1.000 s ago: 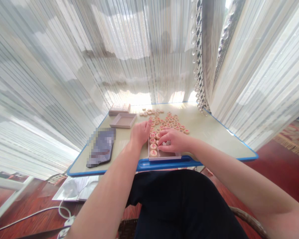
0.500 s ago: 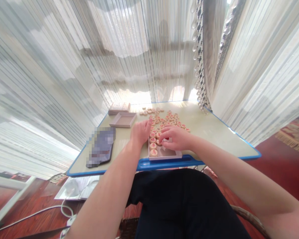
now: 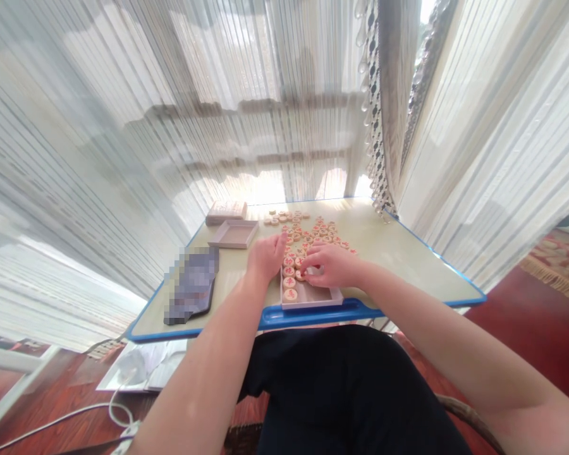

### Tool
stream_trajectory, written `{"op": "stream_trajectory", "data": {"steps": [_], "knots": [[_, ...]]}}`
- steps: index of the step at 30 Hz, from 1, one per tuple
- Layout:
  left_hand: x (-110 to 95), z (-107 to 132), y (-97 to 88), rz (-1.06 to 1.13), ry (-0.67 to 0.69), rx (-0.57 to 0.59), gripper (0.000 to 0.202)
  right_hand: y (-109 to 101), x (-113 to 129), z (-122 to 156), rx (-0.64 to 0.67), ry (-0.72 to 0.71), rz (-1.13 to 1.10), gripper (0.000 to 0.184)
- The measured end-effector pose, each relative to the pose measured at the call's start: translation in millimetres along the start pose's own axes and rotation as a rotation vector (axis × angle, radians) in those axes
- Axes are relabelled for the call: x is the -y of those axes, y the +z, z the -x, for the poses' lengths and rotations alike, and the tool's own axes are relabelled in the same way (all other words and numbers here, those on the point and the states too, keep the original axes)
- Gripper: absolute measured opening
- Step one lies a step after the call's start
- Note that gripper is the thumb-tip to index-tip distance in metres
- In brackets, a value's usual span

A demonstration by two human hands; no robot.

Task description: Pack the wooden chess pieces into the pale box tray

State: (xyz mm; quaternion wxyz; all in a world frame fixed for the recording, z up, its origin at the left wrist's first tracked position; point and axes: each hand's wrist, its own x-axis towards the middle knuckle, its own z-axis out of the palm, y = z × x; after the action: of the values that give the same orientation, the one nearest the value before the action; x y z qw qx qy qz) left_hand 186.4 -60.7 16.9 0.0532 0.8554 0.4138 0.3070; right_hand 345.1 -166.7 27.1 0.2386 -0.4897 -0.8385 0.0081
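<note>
A shallow grey box (image 3: 313, 298) sits at the near edge of the small table (image 3: 398, 253), with a column of round wooden chess pieces (image 3: 289, 283) along its left side. My left hand (image 3: 267, 255) rests against the box's left wall, fingers together and thumb raised. My right hand (image 3: 330, 264) lies over the box's far part, its fingertips pinched on a wooden piece (image 3: 301, 275) inside the box. Several loose pieces (image 3: 313, 230) with red marks lie scattered on the table just beyond both hands.
A second shallow grey tray (image 3: 234, 233) and a flat patterned box (image 3: 226, 211) stand at the far left. A dark blurred flat object (image 3: 192, 285) lies near the left edge. Striped curtains surround the table. Cables and papers lie on the red floor below left.
My right hand has drawn slightly toward the far left part of the box, fingertips now on a piece there. The left hand has stayed put. The view has shifted a little.
</note>
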Motion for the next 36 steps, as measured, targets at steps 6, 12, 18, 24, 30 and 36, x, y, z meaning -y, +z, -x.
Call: {"op": "stream_trajectory", "data": {"steps": [6,12,18,24,30,36], "knots": [[0.1,0.5,-1.0,0.001,0.027,-0.001,0.053,2.1,-1.5,-0.7,0.009,-0.010,-0.034,0.012],[-1.1,1.5,-1.9,0.019,-0.002,0.009,0.053,1.9,-1.8,-0.7,0.010,-0.005,-0.036,0.011],[-1.3,0.5,-1.1,0.021,0.001,0.014,0.053,2.3,-2.4,-1.3,0.008,-0.013,-0.016,0.010],[-2.7,0.1,-1.8,-0.022,-0.004,0.015,0.053,2.9,-2.5,-1.6,0.006,-0.027,-0.029,0.011],[-3.8,-0.3,-2.8,-0.061,0.007,0.020,0.054,-3.6,0.0,-1.1,-0.027,0.008,-0.021,0.012],[-4.2,0.8,-2.9,-0.066,0.002,0.018,0.056,-6.2,-5.9,-1.7,-0.034,0.110,0.060,0.014]]}}
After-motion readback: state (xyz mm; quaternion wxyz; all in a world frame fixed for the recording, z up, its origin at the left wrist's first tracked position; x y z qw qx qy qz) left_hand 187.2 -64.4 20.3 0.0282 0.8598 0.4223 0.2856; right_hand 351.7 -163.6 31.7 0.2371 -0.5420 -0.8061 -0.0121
